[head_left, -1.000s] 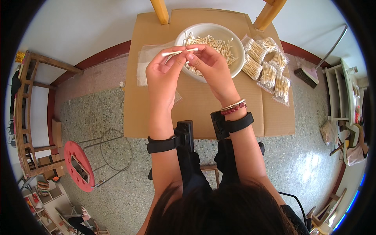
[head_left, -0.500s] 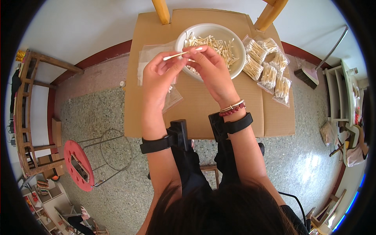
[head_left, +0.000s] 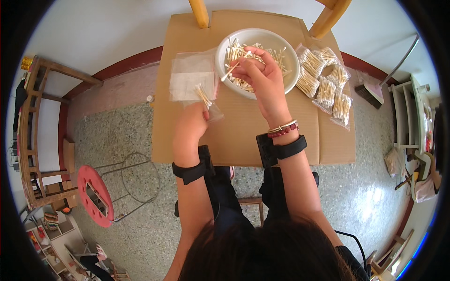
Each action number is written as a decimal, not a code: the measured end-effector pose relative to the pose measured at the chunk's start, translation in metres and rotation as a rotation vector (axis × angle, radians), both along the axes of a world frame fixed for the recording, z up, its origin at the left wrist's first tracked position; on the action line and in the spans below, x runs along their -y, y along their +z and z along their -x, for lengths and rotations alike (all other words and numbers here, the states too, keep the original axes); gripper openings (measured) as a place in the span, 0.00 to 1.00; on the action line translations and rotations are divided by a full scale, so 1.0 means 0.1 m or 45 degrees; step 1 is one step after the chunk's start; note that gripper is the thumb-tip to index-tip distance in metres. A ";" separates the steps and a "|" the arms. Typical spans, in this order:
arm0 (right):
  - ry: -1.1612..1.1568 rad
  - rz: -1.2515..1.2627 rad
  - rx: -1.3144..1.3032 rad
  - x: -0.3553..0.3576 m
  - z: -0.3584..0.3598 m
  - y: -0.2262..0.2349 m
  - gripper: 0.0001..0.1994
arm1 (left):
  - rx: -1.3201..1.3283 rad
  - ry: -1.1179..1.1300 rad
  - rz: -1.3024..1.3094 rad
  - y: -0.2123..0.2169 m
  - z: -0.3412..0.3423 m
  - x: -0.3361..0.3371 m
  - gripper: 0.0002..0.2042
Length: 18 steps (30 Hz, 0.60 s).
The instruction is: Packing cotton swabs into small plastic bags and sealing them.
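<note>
My right hand (head_left: 262, 77) is over the bowl, its fingers pinching cotton swabs (head_left: 228, 73) that point down to the left; how many it holds I cannot make out. The white bowl (head_left: 294, 77) holds a loose heap of cotton swabs (head_left: 276, 56). To the left, my left hand (head_left: 191, 124) is closed at the edge of a small clear plastic bag (head_left: 214, 114) with a few swabs (head_left: 203, 95) in it. Most of its fingers are hidden beneath the hand. Flat clear bags (head_left: 187, 75) lie just beyond it.
Several filled swab bags (head_left: 323, 91) lie right of the bowl. Everything rests on a cardboard sheet (head_left: 262, 136) with yellow wooden posts (head_left: 200, 14) behind it. A red stool (head_left: 96, 196) stands left on the speckled floor, a broom (head_left: 370, 93) at the right.
My hands have come apart. The left has dropped down and left from the swab to the small bag; the right remains over the bowl, its swabs now tilted more steeply.
</note>
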State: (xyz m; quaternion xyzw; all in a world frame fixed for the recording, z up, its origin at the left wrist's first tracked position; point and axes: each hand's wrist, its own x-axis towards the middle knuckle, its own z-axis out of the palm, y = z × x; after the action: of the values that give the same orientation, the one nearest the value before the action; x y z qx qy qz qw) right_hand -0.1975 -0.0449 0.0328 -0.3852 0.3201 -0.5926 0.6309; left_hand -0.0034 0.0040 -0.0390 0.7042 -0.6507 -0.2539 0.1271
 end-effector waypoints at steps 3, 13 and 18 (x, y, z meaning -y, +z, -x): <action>-0.041 0.137 -0.221 0.02 0.11 -0.10 0.15 | -0.210 -0.025 -0.025 0.24 0.13 0.06 0.06; -0.014 0.394 -0.601 -0.07 -0.13 -0.14 0.08 | -0.376 0.113 0.416 0.81 0.15 0.01 0.05; -0.129 0.492 -0.582 -0.10 -0.17 -0.10 0.07 | -0.346 0.056 0.515 0.87 0.16 0.03 0.05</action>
State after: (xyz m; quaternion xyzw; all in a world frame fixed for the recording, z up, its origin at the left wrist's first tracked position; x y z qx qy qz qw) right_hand -0.1802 -0.0346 0.0226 -0.6049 0.3539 -0.5713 0.4272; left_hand -0.0193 0.0010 0.0484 0.6378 -0.6498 -0.2081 0.3575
